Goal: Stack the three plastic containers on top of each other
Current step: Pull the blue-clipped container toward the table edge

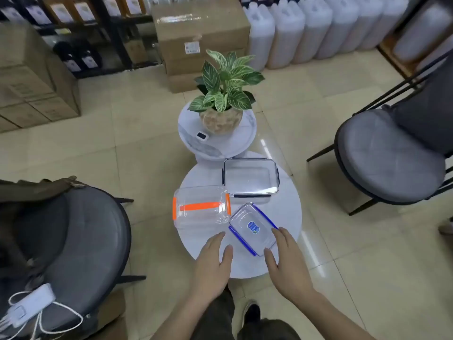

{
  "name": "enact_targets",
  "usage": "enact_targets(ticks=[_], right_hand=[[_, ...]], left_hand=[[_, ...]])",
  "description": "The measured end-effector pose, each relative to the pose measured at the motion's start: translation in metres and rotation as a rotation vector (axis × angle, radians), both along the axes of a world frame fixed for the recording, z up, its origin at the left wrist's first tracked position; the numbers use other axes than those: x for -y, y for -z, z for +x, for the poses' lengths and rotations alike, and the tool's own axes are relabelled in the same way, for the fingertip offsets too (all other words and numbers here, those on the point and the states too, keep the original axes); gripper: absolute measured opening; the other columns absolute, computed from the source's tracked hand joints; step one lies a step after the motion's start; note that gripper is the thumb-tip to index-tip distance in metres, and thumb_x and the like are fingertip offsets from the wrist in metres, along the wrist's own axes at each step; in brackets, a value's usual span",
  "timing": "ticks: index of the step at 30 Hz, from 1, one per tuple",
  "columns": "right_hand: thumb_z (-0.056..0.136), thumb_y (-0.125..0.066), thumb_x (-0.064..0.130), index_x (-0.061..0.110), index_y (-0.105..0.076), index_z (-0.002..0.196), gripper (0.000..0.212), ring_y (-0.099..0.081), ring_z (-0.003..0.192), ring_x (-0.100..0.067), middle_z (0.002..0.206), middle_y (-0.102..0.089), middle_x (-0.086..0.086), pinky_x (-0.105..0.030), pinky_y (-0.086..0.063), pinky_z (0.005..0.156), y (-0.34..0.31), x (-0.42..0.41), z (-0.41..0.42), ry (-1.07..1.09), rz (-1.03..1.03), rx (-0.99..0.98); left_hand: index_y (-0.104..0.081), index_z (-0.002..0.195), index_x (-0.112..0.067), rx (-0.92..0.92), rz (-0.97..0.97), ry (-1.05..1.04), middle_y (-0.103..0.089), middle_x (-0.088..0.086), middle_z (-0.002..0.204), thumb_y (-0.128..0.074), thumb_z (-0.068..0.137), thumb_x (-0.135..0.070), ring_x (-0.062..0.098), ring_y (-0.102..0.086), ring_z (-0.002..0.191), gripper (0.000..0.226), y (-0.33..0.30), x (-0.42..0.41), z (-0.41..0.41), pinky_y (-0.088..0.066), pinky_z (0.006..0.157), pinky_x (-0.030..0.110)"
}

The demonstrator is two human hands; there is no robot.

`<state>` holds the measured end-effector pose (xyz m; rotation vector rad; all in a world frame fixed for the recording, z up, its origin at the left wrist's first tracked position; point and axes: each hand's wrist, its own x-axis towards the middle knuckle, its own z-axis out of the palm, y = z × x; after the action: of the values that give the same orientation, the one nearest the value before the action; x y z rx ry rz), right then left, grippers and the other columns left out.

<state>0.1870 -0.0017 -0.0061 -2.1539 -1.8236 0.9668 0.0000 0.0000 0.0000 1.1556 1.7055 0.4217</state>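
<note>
Table (282, 192): small, round and white, with all three boxes sitting on it.
Blue box (252, 228): at 6 o'clock on the table, the one nearest the person. It sits turned at a slant. Its lid is on.
Orange box (201, 208): at 9 o'clock, just beside the blue box. The pictures do not show if the two touch.
Dark box (250, 177): at 12 o'clock, the far one, near the orange box.
Left hand (213, 261): open and flat, fingers spread, holding nothing. It is at 7 o'clock from the blue box, close to it.
Right hand (288, 261): open too, holding nothing. Its fingertips are at the blue box's near right edge, but a touch cannot be told for sure.
Done: nothing yet. No box is on top of another box.
Left to do: all of it. The two hands look ready to take the blue box from both sides. Two boxes must go on top of a third.
Plant (224, 92): on a second little table at 12 o'clock, out of the way.
</note>
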Motion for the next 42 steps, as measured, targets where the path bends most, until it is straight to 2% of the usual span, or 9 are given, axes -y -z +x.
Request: enact_targets(ticks=[4,15,24,27,29,32,35,39,42], right_hand=[[0.098,-0.053,0.030,0.020,-0.042,0.143,0.048,-0.046,0.133,-0.014,0.147,-0.046,0.003,-0.028,-0.049,0.102,0.025,-0.009,0.008,0.095,-0.061,-0.048],[0.096,-0.053,0.013,0.013,-0.051,0.134,0.038,-0.048,0.111,-0.007,0.131,-0.053,0.002,-0.019,-0.038,0.090,0.133,-0.020,0.046,0.233,-0.221,-0.130],[0.097,-0.055,0.014,0.012,-0.053,0.135,0.038,-0.054,0.113,-0.016,0.135,-0.057,-0.004,-0.024,-0.044,0.088,0.214,-0.031,0.068,0.397,-0.306,-0.199],[0.097,-0.057,0.015,0.011,-0.053,0.133,0.037,-0.058,0.113,-0.022,0.132,-0.060,-0.006,-0.026,-0.046,0.085,0.238,-0.035,0.076,0.505,-0.333,-0.225],[0.096,-0.058,0.013,0.009,-0.053,0.131,0.036,-0.059,0.106,-0.022,0.127,-0.061,-0.006,-0.024,-0.044,0.081,0.250,-0.040,0.080,0.576,-0.346,-0.254],[0.095,-0.060,0.011,0.008,-0.051,0.130,0.037,-0.057,0.100,-0.021,0.119,-0.058,-0.005,-0.021,-0.044,0.070,0.265,-0.045,0.083,0.651,-0.374,-0.299],[0.095,-0.060,0.010,0.009,-0.043,0.136,0.044,-0.056,0.104,-0.023,0.124,-0.056,-0.007,-0.031,-0.048,0.083,0.277,-0.046,0.084,0.633,-0.410,-0.324],[0.097,-0.057,0.009,0.011,-0.031,0.146,0.056,-0.058,0.107,-0.026,0.118,-0.049,0.000,-0.034,-0.049,0.084,0.287,-0.050,0.085,0.622,-0.443,-0.340],[0.097,-0.057,0.015,0.012,-0.038,0.139,0.046,-0.061,0.108,-0.027,0.116,-0.054,-0.001,-0.036,-0.052,0.086,0.296,-0.049,0.089,0.629,-0.501,-0.311]], left_hand=[[-0.049,0.144,-0.019,-0.005,-0.051,0.013,-0.053,-0.002,0.148,-0.044,0.103,-0.031,0.012,-0.050,0.133,0.043,0.029,-0.020,0.002,-0.039,0.109,0.026],[-0.053,0.142,-0.019,0.017,-0.167,0.003,-0.058,-0.003,0.142,-0.050,0.101,-0.025,0.011,-0.053,0.128,0.042,0.133,-0.049,0.059,-0.042,0.104,0.023],[-0.046,0.146,-0.022,-0.030,-0.165,-0.034,-0.052,-0.003,0.149,-0.052,0.101,-0.023,0.012,-0.049,0.134,0.045,0.203,-0.072,0.085,-0.041,0.101,0.019],[-0.043,0.147,-0.021,-0.028,-0.123,-0.031,-0.048,-0.002,0.151,-0.051,0.101,-0.021,0.014,-0.047,0.136,0.048,0.226,-0.086,0.092,-0.046,0.110,0.034],[-0.037,0.151,-0.019,-0.028,-0.096,0.003,-0.042,0.000,0.157,-0.049,0.101,-0.019,0.015,-0.040,0.142,0.051,0.240,-0.094,0.097,-0.040,0.115,0.034],[-0.021,0.157,-0.016,-0.102,-0.071,0.134,-0.017,0.001,0.168,-0.044,0.103,-0.017,0.017,-0.014,0.154,0.058,0.260,-0.106,0.104,-0.014,0.118,0.022],[-0.005,0.158,-0.010,-0.217,-0.065,0.260,0.006,0.006,0.169,-0.039,0.104,-0.015,0.023,0.009,0.156,0.064,0.275,-0.114,0.109,0.003,0.123,0.029],[0.002,0.158,-0.006,-0.351,-0.150,0.340,0.011,0.013,0.168,-0.038,0.103,-0.018,0.030,0.012,0.155,0.069,0.293,-0.119,0.110,0.003,0.126,0.043],[-0.002,0.158,-0.007,-0.443,-0.156,0.373,-0.001,0.016,0.168,-0.045,0.100,-0.018,0.032,0.001,0.155,0.074,0.301,-0.120,0.110,-0.001,0.125,0.044]])
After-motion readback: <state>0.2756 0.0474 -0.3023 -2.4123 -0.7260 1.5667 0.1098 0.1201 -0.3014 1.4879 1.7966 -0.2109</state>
